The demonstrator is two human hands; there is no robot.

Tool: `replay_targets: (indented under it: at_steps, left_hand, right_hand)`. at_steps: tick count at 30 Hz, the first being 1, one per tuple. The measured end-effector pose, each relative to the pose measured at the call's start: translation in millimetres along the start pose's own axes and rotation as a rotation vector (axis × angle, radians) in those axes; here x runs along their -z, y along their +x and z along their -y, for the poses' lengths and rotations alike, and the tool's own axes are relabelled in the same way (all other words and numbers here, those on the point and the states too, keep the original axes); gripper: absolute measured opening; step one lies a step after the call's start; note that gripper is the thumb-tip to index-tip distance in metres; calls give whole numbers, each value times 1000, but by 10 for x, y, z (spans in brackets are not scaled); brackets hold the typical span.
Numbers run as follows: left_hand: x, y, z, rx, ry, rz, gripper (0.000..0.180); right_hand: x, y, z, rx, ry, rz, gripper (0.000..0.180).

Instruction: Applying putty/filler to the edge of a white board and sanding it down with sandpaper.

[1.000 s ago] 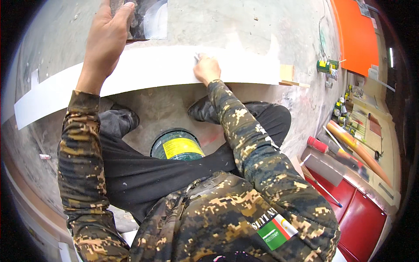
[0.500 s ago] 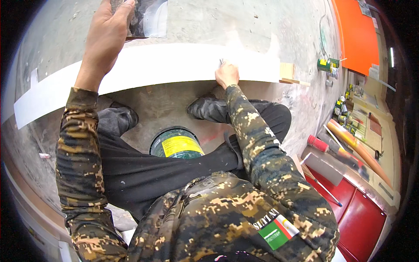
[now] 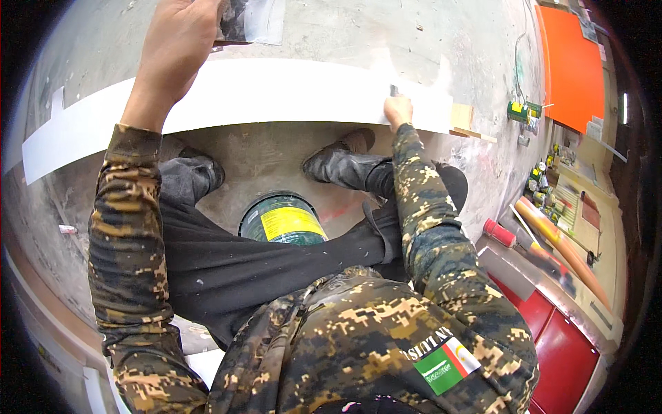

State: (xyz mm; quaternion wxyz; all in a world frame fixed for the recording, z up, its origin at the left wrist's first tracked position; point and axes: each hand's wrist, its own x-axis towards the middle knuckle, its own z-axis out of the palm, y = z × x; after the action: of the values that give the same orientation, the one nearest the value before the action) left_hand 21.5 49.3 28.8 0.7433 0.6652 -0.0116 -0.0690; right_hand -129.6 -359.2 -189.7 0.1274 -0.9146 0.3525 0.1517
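A long white board (image 3: 276, 90) stretches across in front of my knees. My right hand (image 3: 398, 112) is closed round a small scraper (image 3: 394, 90); only its dark end shows, over the board's right part. At the upper left my left hand (image 3: 181, 41) grips a flat plate (image 3: 265, 24) with dark and pale smears, held beyond the board's far edge. The fingers of that hand are partly cut off by the picture's top. Between my legs sits a dark green bucket (image 3: 281, 217) with a yellow label.
A wooden block (image 3: 461, 116) sticks out at the board's right end. Farther right are green cans (image 3: 518, 110), an orange panel (image 3: 574, 62), a red roll-shaped can (image 3: 499, 232) and a red cabinet (image 3: 565, 366). Grey, stained concrete floor (image 3: 345, 41) lies around the board.
My right hand has slid rightward along the white board with the scraper. My left hand and the plate have shifted slightly right and up in the picture, as the view moved a little.
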Motion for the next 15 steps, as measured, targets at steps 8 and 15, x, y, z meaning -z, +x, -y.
replay_targets:
  at_steps: [8,15]
  left_hand:
    - [67,116,28,60,-22,66,12]
    - [167,71,37,-19,-35,15,15]
  right_hand:
    - [-260,-1127,1583,142,-11,100,33]
    - [-134,-1390,1561,361,73,-86,36]
